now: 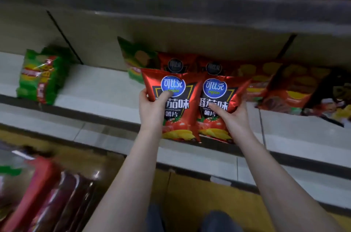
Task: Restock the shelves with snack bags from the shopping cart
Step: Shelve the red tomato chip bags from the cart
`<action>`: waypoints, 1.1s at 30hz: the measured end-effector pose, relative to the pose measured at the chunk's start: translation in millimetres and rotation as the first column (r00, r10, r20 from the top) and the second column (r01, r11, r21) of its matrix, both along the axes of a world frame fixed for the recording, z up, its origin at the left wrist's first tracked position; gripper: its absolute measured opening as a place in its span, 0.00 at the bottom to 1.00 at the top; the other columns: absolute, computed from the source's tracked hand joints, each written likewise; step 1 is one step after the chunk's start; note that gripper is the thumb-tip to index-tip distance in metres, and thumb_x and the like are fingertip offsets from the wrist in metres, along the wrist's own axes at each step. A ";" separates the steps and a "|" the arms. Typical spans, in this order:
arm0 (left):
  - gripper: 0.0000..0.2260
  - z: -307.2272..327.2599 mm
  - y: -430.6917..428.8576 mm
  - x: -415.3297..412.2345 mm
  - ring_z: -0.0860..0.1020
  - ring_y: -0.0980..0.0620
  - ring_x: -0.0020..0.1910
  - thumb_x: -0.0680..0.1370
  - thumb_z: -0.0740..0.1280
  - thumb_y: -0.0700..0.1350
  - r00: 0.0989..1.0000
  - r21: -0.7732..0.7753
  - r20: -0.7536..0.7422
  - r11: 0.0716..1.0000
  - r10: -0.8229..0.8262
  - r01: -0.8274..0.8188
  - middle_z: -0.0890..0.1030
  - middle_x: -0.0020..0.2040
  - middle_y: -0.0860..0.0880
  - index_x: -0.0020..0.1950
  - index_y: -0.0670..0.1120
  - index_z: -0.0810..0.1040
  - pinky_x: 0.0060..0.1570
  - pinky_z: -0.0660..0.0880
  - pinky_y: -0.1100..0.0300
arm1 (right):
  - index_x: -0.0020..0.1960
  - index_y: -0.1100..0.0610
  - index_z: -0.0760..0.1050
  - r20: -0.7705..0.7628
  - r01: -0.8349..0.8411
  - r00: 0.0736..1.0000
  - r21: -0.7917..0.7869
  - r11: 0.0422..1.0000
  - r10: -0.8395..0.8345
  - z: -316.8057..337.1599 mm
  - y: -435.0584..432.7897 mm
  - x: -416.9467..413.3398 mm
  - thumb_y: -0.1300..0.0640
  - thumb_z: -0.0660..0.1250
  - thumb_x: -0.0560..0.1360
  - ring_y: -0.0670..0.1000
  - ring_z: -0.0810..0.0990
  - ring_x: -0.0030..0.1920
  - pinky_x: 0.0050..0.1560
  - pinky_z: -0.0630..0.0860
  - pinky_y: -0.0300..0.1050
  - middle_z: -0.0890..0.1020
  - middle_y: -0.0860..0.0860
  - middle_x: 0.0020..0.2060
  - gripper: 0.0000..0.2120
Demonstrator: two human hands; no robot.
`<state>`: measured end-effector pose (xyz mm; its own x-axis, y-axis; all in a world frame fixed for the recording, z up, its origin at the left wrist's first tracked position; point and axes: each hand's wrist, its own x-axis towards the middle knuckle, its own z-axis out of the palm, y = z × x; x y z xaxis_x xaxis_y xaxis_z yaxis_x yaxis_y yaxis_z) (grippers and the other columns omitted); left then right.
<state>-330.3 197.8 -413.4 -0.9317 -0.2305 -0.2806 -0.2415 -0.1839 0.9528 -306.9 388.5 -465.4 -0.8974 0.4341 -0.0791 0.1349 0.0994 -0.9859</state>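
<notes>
Left hand (152,107) and right hand (232,116) grip red bags (178,106) over the pale shelf (98,87).

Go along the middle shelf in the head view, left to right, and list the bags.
In order: lone green bag → second green bag at the back → left red tomato bag, held by the left hand → right red tomato bag, held by the right hand → dark red bags.

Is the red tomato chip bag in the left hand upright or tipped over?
Upright: the red bag stands with its blue logo on top and tomatoes at the bottom, gripped by the left hand.
</notes>
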 end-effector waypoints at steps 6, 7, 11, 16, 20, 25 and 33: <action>0.15 -47.7 -3.6 -29.7 0.83 0.48 0.43 0.70 0.72 0.41 0.979 0.029 -0.203 0.999 -0.025 0.031 0.84 0.47 0.45 0.55 0.46 0.75 0.43 0.79 0.53 | 0.66 0.56 0.66 -0.174 0.047 0.984 0.040 0.998 -0.039 -45.3 4.6 -31.9 0.53 0.80 0.62 0.45 0.80 0.51 0.58 0.76 0.46 0.80 0.47 0.53 0.37; 0.16 -51.1 -4.8 -33.4 0.83 0.48 0.43 0.70 0.72 0.41 0.974 0.031 -0.225 0.999 -0.021 0.029 0.84 0.48 0.45 0.57 0.44 0.75 0.43 0.79 0.53 | 0.65 0.56 0.66 -0.200 0.053 0.979 0.044 0.998 -0.043 -48.2 4.1 -36.3 0.53 0.80 0.62 0.44 0.79 0.51 0.58 0.75 0.45 0.79 0.47 0.53 0.37; 0.25 -60.1 -9.9 -43.0 0.83 0.47 0.49 0.68 0.73 0.44 0.957 0.044 -0.289 0.999 -0.006 0.020 0.83 0.54 0.44 0.64 0.44 0.73 0.50 0.80 0.49 | 0.64 0.54 0.65 -0.252 0.104 0.964 0.056 0.993 -0.087 -54.7 0.4 -46.6 0.42 0.80 0.55 0.48 0.79 0.56 0.61 0.75 0.51 0.79 0.49 0.57 0.44; 0.28 -51.9 -16.6 -57.2 0.83 0.48 0.50 0.67 0.73 0.46 0.949 0.031 -0.314 0.999 0.005 0.005 0.82 0.55 0.45 0.65 0.46 0.70 0.52 0.80 0.48 | 0.69 0.55 0.62 -0.247 0.115 0.964 0.061 0.991 -0.097 -47.4 0.6 -46.7 0.42 0.79 0.56 0.50 0.77 0.59 0.63 0.74 0.54 0.78 0.50 0.59 0.48; 0.20 -53.2 -19.5 -77.6 0.83 0.47 0.49 0.72 0.71 0.44 0.946 -0.004 -0.324 1.000 -0.028 0.028 0.82 0.54 0.45 0.62 0.47 0.71 0.49 0.80 0.49 | 0.71 0.56 0.59 -0.242 0.105 0.967 0.077 0.992 -0.084 -52.8 8.3 -51.4 0.50 0.79 0.63 0.48 0.76 0.56 0.61 0.73 0.47 0.76 0.47 0.55 0.44; 0.20 -73.3 -19.7 -92.7 0.82 0.48 0.50 0.73 0.72 0.44 0.950 -0.081 -0.301 0.995 -0.085 0.063 0.82 0.51 0.48 0.62 0.46 0.72 0.52 0.79 0.49 | 0.68 0.56 0.62 -0.210 0.106 0.974 0.081 0.991 -0.087 -68.0 6.9 -54.5 0.52 0.80 0.62 0.47 0.77 0.53 0.58 0.75 0.45 0.77 0.46 0.53 0.40; 0.27 -98.1 -10.8 -118.5 0.81 0.47 0.53 0.70 0.76 0.42 0.939 -0.165 -0.332 0.986 -0.088 0.034 0.81 0.54 0.46 0.65 0.42 0.70 0.54 0.77 0.51 | 0.69 0.56 0.61 -0.199 0.110 0.975 0.041 0.993 -0.100 -81.1 12.5 -68.0 0.54 0.77 0.66 0.42 0.76 0.49 0.55 0.73 0.42 0.75 0.43 0.50 0.38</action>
<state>-448.7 187.1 -511.5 -0.9787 -0.1860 0.0867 0.0925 -0.0229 0.9954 -374.9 401.0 -546.5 -0.8423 0.5258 0.1191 -0.0485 0.1461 -0.9881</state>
